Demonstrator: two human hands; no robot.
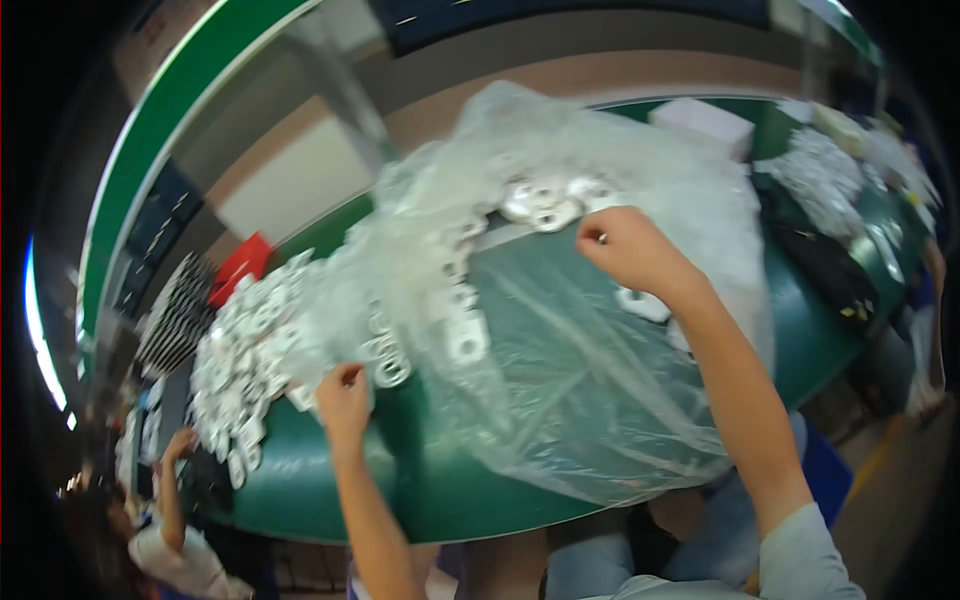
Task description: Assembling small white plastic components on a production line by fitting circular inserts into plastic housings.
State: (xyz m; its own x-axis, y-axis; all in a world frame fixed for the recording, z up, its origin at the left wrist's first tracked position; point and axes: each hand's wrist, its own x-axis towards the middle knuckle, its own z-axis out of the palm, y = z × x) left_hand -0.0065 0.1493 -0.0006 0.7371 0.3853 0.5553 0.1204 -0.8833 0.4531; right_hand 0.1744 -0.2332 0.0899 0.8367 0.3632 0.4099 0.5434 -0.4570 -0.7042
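A large clear plastic bag (600, 400) lies spread across the green table. White flat parts with round holes (466, 335) show in and through it, along its left and far sides. Above the bag's far right half is my right hand (630, 250), its fingers curled closed. A tiny pale spot shows at its fingertips, too small to name. My left hand (343, 405) is closed at the bag's left, beside a few white holed parts (388, 365). What its fingers hold, if anything, is hidden. Another white part (642, 304) lies just below my right wrist.
A big heap of white parts (245, 350) covers the table (430, 500) on the left, near a red bin (240, 268) and a striped stack (178, 315). A white box (703, 128) and bagged items (815, 175) stand at right. A co-worker (180, 550) sits at lower left.
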